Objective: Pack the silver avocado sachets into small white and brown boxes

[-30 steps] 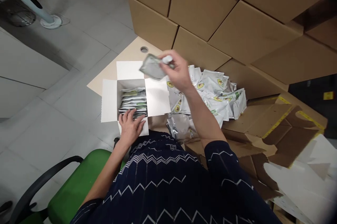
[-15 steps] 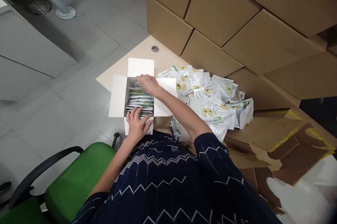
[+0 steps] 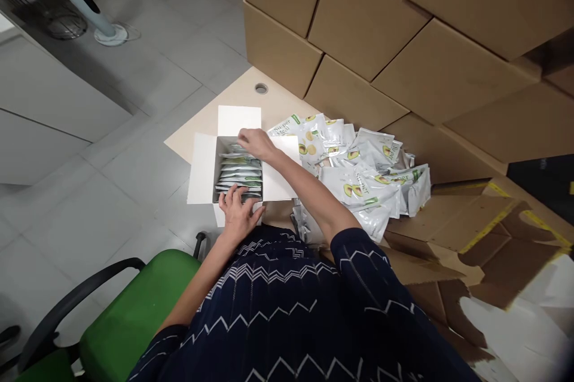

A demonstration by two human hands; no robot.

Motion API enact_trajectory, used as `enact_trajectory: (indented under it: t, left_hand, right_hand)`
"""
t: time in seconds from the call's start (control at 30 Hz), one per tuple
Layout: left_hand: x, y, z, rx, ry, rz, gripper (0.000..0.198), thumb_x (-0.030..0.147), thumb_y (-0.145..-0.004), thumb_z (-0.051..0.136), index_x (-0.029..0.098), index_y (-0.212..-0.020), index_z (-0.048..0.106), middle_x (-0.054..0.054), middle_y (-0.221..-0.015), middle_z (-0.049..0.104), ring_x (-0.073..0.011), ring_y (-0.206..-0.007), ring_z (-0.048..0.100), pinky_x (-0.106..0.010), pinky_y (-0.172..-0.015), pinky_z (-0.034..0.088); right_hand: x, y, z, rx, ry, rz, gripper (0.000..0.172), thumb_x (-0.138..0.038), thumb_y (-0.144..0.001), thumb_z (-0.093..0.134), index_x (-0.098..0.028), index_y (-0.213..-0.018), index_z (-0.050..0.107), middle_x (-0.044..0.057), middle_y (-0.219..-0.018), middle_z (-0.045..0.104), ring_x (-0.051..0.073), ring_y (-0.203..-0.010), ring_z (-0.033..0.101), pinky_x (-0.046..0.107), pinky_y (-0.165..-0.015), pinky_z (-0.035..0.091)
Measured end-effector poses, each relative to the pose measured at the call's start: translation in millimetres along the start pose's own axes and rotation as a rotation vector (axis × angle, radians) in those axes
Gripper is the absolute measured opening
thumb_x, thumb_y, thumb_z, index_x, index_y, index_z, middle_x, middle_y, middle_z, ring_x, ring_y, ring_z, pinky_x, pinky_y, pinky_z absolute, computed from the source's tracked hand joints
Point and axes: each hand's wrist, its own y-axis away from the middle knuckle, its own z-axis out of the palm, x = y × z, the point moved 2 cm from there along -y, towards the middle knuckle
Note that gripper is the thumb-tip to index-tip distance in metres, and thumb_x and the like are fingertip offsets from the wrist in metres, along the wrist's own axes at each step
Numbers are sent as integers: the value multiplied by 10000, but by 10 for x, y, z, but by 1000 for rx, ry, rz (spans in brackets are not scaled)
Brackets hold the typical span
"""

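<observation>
A white carton [image 3: 201,170] stands on the table with its flaps folded outward. Inside it, a row of flat silvery sachets [image 3: 240,170] is packed on edge. My left hand [image 3: 237,211] rests at the carton's near edge, fingers spread over the closest sachets and thumb apart. Over the far right corner, my right hand [image 3: 258,144] reaches in with its fingers bent together; the fingertips are partly hidden, so what they hold, if anything, cannot be made out. Just right of the carton lies a loose pile of white pouches [image 3: 336,182] printed with avocados.
Large brown cartons [image 3: 368,17] are stacked behind the table [image 3: 237,92]. An opened, torn brown carton [image 3: 452,226] is at the right. On the left are a green chair [image 3: 139,304] and a grey cabinet [image 3: 54,95]. Farther back stands a fan [image 3: 110,35].
My right hand has shifted slightly right at the carton's far end. My left hand stays at the near edge. The whole view has tilted a little.
</observation>
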Motion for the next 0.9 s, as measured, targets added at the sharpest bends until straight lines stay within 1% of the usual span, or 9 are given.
enact_trajectory:
  t: [0.13,0.23,0.37,0.47,0.53,0.63,0.73,0.83,0.9]
  left_hand:
    - [-21,-12,47,48,-21,26,216,456,-848,696,241,-851,718,-131,-1183,616,-383,-1337,427,-627,-1119,166]
    - [-138,-45,17,53,-19,73,207,445,-822,707,238,-820,704,-116,-1142,621,-365,-1301,460,-626,-1134,157]
    - [-453,-92,-186,-35,39,193,145,388,-796,676,246,-795,710,-111,-1170,611,-363,-1322,438,-620,-1154,185]
    - [-682,-97,-380,-106,59,231,139,371,-781,649,264,-775,736,-106,-1273,585,-390,-1378,372,-636,-1159,198]
    - [-772,-103,-477,-122,67,242,150,364,-788,636,280,-779,759,-103,-1300,580,-401,-1390,354,-651,-1153,206]
    - [-827,-130,-557,-151,56,243,162,359,-805,631,297,-798,780,-105,-1320,578,-413,-1400,340,-668,-1140,219]
    - [-858,-95,-617,-127,16,178,121,346,-796,667,310,-824,779,-90,-1332,584,-412,-1400,346,-661,-1142,230]
    - [-884,165,-674,83,21,-19,136,328,-759,736,295,-886,773,-115,-1268,611,-383,-1306,451,-608,-1112,315]
    - [-869,458,-645,230,125,-218,162,355,-741,760,262,-873,761,-127,-1123,645,-326,-1120,566,-554,-1041,405]
  right_hand:
    - [236,35,-198,250,8,224,247,-298,-983,518,-141,-1119,651,158,-1165,675,283,-1111,583,395,-950,463]
    - [449,20,-230,185,-174,421,333,-268,-893,641,-119,-1189,613,156,-1114,689,298,-1082,620,419,-940,495]
    - [625,153,-208,137,-749,604,451,-148,-806,681,-134,-1242,570,39,-878,706,181,-832,686,304,-796,554]
    - [659,329,-201,136,-1140,659,508,-183,-805,715,-182,-1275,523,-11,-802,694,110,-690,657,225,-679,543]
    - [652,388,-201,136,-1252,633,396,-292,-814,746,-208,-1156,563,-24,-792,675,89,-637,625,196,-598,517]
    - [611,352,-170,97,-1266,557,293,-388,-779,782,-211,-860,563,-46,-738,607,77,-596,588,187,-553,497]
    - [551,308,-122,153,-1177,437,269,-337,-744,778,-207,-764,544,-61,-717,571,75,-596,567,213,-616,525]
    - [488,434,-71,288,-961,345,135,-304,-792,679,-204,-784,589,-52,-715,573,100,-631,588,238,-665,527]
    - [457,594,-33,348,-811,349,121,-324,-839,610,-203,-821,613,-31,-741,602,130,-683,617,261,-705,527]
